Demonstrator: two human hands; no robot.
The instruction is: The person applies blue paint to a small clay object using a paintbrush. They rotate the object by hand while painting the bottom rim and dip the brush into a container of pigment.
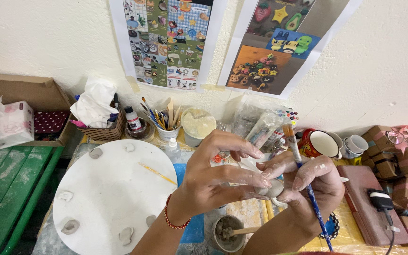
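I am pinching a small grey clay piece point(275, 188) between my left hand point(213, 174) fingertips and my right hand point(315, 182), which is also gripping a blue-handled paintbrush point(308, 184), supporting it gently above the cluttered table point(350, 236).

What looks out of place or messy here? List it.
Nothing is spilled or broken. The right hand is smeared with pale clay while it holds a blue-handled paintbrush. A thin yellow brush lies loose and slantwise on the white round board. Crumpled white tissue overflows the wicker basket.
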